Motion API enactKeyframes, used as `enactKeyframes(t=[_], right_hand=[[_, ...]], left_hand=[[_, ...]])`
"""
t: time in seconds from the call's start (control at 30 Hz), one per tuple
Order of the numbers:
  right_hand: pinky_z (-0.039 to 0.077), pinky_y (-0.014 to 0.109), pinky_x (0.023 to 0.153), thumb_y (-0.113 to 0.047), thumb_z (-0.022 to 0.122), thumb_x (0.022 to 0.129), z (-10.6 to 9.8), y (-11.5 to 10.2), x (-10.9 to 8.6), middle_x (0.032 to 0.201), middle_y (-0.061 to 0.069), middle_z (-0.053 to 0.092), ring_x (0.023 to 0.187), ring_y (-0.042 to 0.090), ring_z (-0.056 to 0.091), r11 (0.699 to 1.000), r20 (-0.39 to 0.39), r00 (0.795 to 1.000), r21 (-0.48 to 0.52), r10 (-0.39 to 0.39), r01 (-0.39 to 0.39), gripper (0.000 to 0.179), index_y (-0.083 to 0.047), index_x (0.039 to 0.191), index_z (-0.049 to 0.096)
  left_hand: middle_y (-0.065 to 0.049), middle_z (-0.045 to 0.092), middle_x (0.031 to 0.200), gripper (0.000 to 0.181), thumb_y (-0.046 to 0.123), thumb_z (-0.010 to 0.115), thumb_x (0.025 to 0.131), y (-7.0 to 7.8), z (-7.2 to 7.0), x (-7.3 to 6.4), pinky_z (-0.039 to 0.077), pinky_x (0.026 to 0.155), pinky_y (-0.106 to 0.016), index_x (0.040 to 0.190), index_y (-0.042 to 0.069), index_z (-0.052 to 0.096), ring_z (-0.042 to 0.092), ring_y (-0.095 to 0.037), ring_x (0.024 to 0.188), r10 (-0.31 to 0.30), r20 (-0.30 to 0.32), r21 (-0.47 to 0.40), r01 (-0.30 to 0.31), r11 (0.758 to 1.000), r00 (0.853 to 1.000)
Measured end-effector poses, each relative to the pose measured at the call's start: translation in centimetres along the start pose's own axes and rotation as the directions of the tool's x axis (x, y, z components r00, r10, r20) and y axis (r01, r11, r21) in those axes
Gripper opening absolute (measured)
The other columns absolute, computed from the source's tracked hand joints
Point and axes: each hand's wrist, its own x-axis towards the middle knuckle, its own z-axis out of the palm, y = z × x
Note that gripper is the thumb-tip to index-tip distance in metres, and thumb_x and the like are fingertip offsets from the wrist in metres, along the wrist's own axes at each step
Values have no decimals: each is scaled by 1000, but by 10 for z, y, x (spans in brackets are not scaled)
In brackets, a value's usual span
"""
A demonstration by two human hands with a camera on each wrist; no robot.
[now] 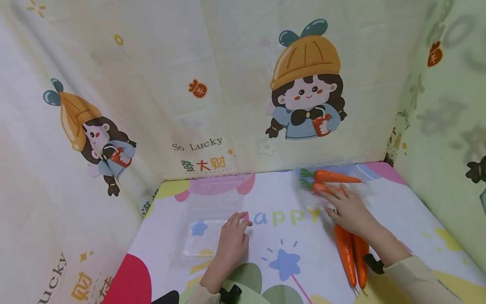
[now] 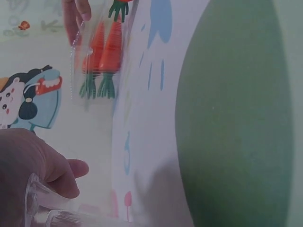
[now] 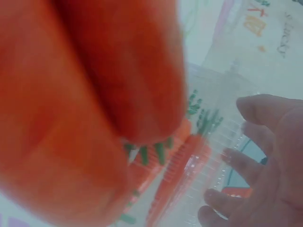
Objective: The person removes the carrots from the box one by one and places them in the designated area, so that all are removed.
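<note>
At the back right lies a clear plastic container (image 1: 303,199) with two orange, green-topped carrots (image 3: 180,170) inside. My right hand (image 1: 351,211) is over its near side, fingers (image 3: 241,165) spread beside the container's edge; firm contact cannot be made out. Below that wrist, two more carrots (image 1: 344,249) lie side by side on the table, their tops partly hidden by the hand. Another clear plastic container (image 1: 182,236) sits opened out on the left. At its right edge is my left hand (image 1: 232,238), fingers loosely bent, with no object seen in its grasp.
A white patterned cloth (image 1: 281,240) with printed letters, stars and coloured shapes covers the table. Printed curtains (image 1: 235,105) hang behind it and at both sides. Dark straps (image 1: 373,264) are on the wrists.
</note>
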Motion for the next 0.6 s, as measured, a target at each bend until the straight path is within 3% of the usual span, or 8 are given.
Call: enactKeyframes(t=[0.6], right_hand=[[40,77,99,-26,78,91,5,-49,12,157,7,50,137,56,44,997,63,996,-30,-68,70,69,-23,154,50]], left_hand=[[-12,61,137,24,-2,61,87,-12,-5,-1,51,96,-59,105,10,70,54,-38,133,0,-10,15,0,1000,1000]])
